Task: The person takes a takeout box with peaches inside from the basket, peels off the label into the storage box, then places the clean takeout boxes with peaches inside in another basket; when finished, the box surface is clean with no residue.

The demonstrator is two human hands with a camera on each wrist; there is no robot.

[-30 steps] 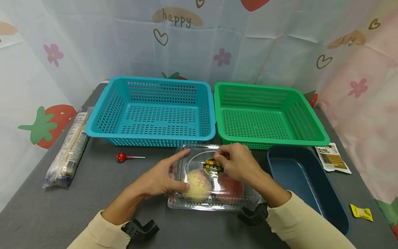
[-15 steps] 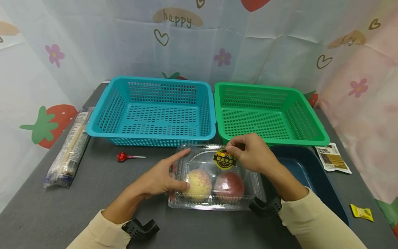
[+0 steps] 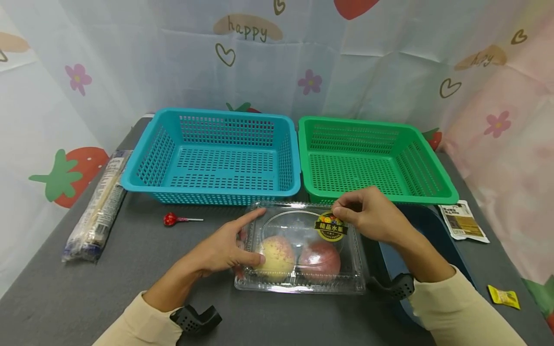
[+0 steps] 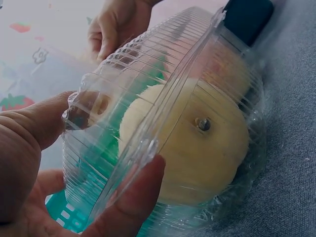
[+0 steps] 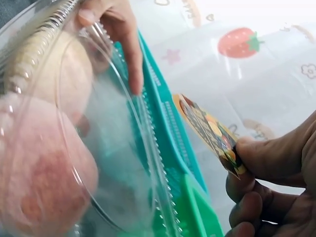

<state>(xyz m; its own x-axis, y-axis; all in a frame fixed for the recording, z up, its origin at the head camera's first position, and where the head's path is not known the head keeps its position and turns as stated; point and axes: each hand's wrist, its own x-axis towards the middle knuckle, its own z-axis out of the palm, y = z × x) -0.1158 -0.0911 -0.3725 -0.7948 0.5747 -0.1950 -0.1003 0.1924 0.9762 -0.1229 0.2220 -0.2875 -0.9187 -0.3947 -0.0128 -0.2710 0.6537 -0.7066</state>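
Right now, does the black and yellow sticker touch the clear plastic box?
Apart. The right wrist view shows it: the right hand pinches the sticker, and the blue basket appears in the gap between it and the box.

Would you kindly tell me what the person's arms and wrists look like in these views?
The left sleeve and right sleeve are long, plain and cream, with no print visible. By each cuff sits a curved black piece dotted with small holes: the left piece and the right piece. No gloves or cables show.
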